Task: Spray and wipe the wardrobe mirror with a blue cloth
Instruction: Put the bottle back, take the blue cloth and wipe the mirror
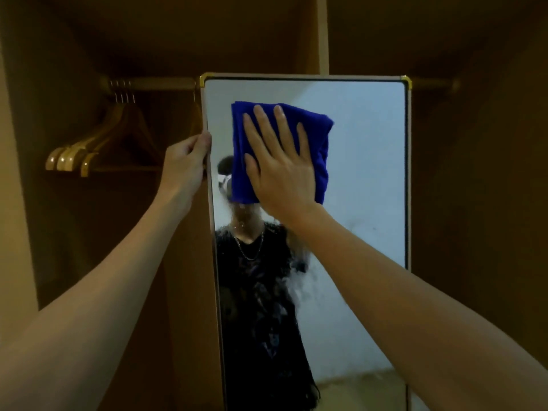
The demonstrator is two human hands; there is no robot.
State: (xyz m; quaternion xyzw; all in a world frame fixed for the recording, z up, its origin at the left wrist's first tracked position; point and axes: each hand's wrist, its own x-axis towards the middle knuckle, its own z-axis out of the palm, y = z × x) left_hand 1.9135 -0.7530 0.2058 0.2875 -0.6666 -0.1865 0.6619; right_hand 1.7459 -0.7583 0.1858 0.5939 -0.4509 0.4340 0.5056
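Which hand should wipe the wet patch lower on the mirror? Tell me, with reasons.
Right. The right hand is already pressed flat on the blue cloth, just above the wet smears on the mirror. The left hand grips the mirror's left edge, steadying it.

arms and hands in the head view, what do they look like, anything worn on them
Both arms are bare from the bottom of the picture up to the wrists, with no sleeves in view. The left hand and the right hand wear no gloves, and no watch, bracelet or ring shows on either. The nails are short and unpainted.

Dim, amber-tinted wardrobe [89, 232]; mirror [370, 143] reflects brighter light; soft focus, bowed edges.
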